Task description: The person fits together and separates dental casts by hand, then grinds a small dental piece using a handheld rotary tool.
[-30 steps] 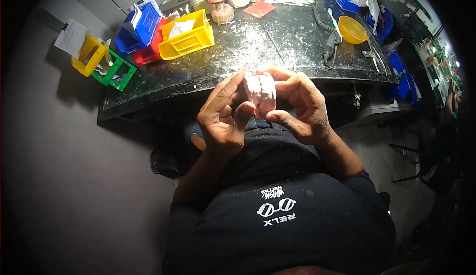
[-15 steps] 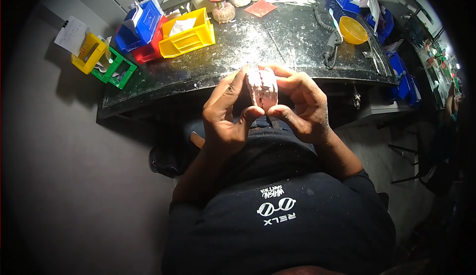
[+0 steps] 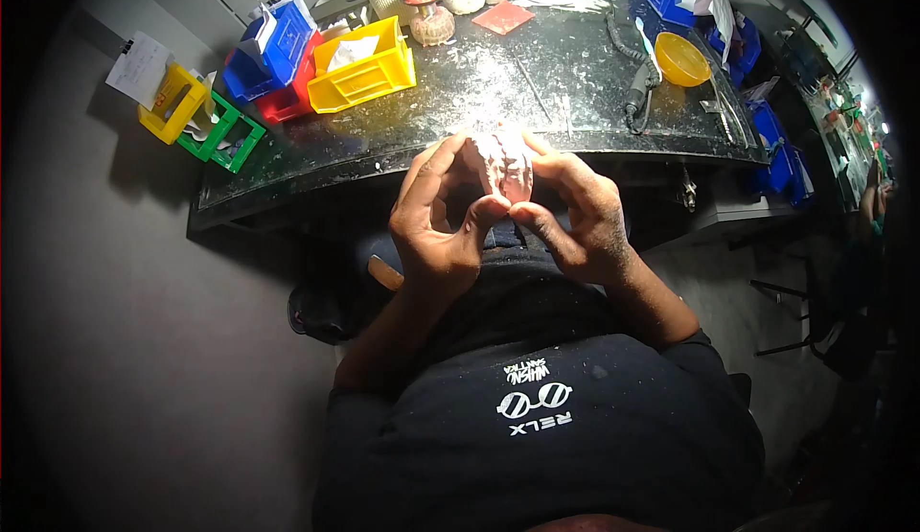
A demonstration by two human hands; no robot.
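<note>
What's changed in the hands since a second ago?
The left hand and right hand have brought their thumbs closer together, and the pinkish model has shifted slightly up the picture. Both hands still hold it; the large yellow bin and orange bowl stayed put.

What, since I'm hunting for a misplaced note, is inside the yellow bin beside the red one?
White paper shows inside the yellow bin. Anything beneath that paper, or low behind the bin's near wall, is covered; any writing is too small to tell.

The cast [image 3: 508, 170] looks rough, the bowl [image 3: 682, 60] smooth plastic.
</note>
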